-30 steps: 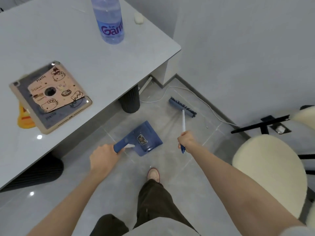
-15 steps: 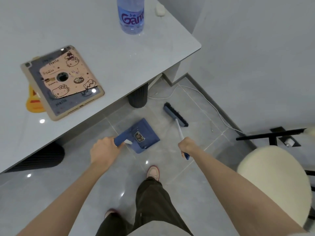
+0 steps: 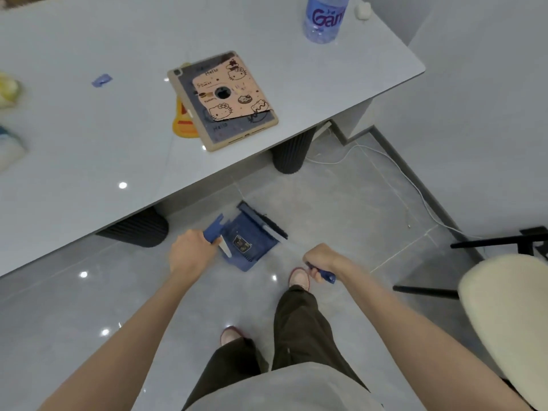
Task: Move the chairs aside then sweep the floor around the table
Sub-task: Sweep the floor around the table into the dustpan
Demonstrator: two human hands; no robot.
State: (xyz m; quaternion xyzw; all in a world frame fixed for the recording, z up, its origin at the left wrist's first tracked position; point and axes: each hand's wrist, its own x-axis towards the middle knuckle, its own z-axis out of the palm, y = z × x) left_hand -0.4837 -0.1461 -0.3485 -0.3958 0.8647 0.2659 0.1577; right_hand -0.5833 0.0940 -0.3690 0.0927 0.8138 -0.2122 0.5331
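Observation:
A blue dustpan (image 3: 247, 243) rests on the grey floor just below the edge of the table (image 3: 89, 161). My left hand (image 3: 191, 253) grips its blue handle. My right hand (image 3: 321, 259) is closed around the blue end of a white-handled broom (image 3: 262, 222). The broom's dark bristle head lies across the far lip of the dustpan. A cream-cushioned chair (image 3: 504, 315) with black legs stands at the right, away from the table.
On the table lie a tablet (image 3: 225, 99) in a cartoon case, a water bottle (image 3: 324, 17) and small items at the left edge. Dark ribbed table legs (image 3: 289, 152) stand close behind the dustpan. A white cable (image 3: 394, 170) runs along the wall. My feet stand just below the dustpan.
My right hand has pulled the broom head left and toward me, from the open floor near the cable onto the dustpan's lip. The view has shifted left along the table.

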